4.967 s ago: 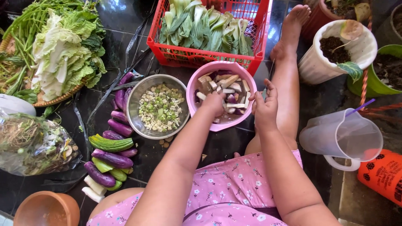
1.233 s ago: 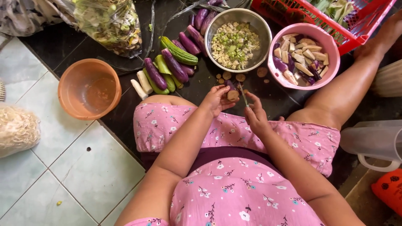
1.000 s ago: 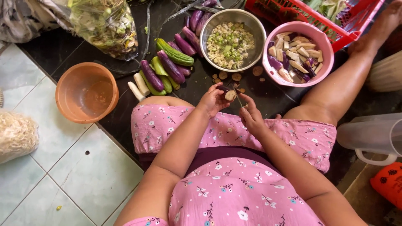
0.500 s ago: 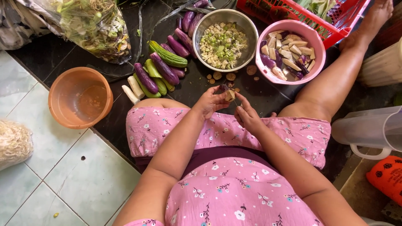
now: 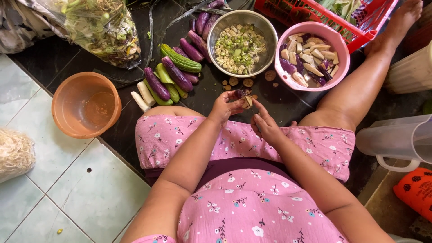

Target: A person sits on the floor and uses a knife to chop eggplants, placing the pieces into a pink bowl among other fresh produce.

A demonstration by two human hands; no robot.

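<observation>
I sit on the floor with my hands together over my lap. My left hand (image 5: 227, 107) grips a small piece of eggplant (image 5: 246, 101), its pale cut face showing. My right hand (image 5: 265, 126) holds a small knife (image 5: 246, 100) whose blade rests against that piece. Just beyond my hands lie a few round cut slices (image 5: 247, 83) on the dark floor. A pink bowl (image 5: 334, 42) holds cut eggplant pieces. A steel bowl (image 5: 216, 30) holds chopped greenish bits. Whole purple and green eggplants (image 5: 175, 72) lie in a heap to the left.
An orange plastic bowl (image 5: 85, 104) stands on the floor at my left knee. A clear bag of vegetable scraps (image 5: 101, 28) lies at the top left. A red crate (image 5: 306, 11) of greens is at the top, a clear jug (image 5: 398, 139) at the right.
Five seconds ago both hands were at the pink bowl; they are back over my lap, cutting. In the last second the hands have barely moved, and the view shifted slightly.
</observation>
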